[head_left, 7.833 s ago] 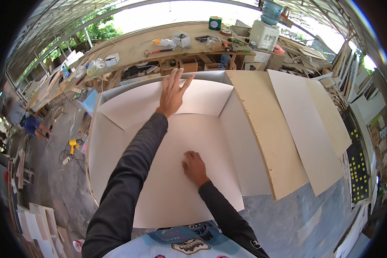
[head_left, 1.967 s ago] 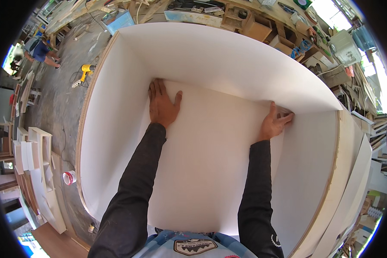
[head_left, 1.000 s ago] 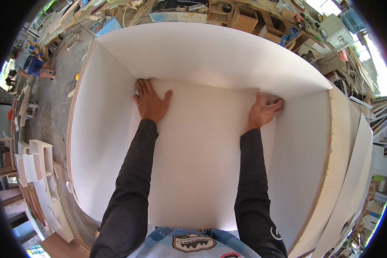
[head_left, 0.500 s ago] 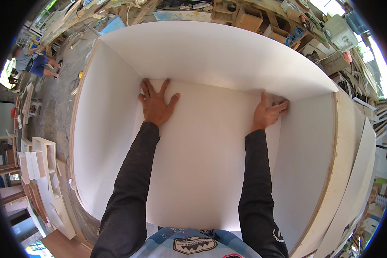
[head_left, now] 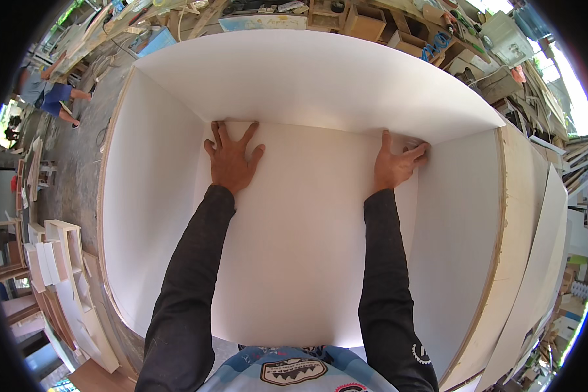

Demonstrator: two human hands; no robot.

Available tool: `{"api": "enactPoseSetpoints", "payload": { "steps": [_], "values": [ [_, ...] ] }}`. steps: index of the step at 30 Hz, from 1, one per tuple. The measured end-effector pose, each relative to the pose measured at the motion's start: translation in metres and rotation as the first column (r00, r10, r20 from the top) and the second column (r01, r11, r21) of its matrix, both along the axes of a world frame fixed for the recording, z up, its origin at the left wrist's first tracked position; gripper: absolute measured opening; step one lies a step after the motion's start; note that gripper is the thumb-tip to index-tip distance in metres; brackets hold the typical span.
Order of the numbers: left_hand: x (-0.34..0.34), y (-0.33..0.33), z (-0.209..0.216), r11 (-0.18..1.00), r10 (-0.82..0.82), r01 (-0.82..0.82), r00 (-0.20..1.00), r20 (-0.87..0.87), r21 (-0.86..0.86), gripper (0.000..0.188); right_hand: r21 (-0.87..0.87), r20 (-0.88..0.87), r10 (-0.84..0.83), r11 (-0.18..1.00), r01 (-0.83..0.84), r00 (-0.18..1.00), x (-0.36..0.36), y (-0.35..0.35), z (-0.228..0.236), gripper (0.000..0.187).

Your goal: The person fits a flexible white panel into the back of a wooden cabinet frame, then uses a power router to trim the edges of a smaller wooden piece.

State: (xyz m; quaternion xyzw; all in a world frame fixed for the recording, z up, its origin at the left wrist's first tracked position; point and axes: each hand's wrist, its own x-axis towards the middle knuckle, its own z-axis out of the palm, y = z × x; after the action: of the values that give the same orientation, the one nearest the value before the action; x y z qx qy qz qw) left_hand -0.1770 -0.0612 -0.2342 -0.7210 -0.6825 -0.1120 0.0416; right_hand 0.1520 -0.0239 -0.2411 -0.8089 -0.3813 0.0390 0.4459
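Both my arms reach into a large white cabinet box with raw wood edges. Its white bottom panel (head_left: 294,248) lies beneath my hands, and the far side panel (head_left: 320,78) rises beyond my fingertips. My left hand (head_left: 233,160) rests on the bottom panel with fingers spread, their tips at the seam with the far panel. My right hand (head_left: 396,163) lies near the far right corner, fingers apart, close to the right side panel (head_left: 460,196). The left side panel (head_left: 150,196) stands apart from my left hand. Neither hand holds anything.
White board shelving pieces (head_left: 68,261) stand on the left. A person (head_left: 55,98) is at the far left on the concrete floor (head_left: 78,176). Wooden boxes (head_left: 364,23) and a blue hose (head_left: 436,47) lie beyond the cabinet. A white sheet (head_left: 532,274) leans along its right outside.
The whole view has shifted slightly, so the box and hands appear a little further left. Both hands keep nearly the same place against the panels. The distant person's legs have shifted.
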Motion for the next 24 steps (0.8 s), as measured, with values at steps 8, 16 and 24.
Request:
{"api": "enactPoseSetpoints", "payload": {
  "steps": [8,16,24],
  "values": [
    [0.008,0.002,0.0,0.991,0.07,-0.061,0.994,0.078,-0.115,0.065,-0.013,-0.01,-0.023,1.0,0.023,1.0,-0.004,-0.001,0.007,0.112],
    [0.074,0.016,-0.008,0.97,0.234,-0.224,0.964,0.126,-0.09,0.075,-0.025,0.02,-0.03,0.999,0.03,0.999,-0.006,0.003,0.004,0.114],
    [0.109,0.006,-0.005,0.997,0.036,-0.024,0.988,0.15,-0.076,0.068,0.04,-0.061,0.015,0.999,-0.013,0.998,-0.005,-0.003,0.007,0.112]
  ]
}}
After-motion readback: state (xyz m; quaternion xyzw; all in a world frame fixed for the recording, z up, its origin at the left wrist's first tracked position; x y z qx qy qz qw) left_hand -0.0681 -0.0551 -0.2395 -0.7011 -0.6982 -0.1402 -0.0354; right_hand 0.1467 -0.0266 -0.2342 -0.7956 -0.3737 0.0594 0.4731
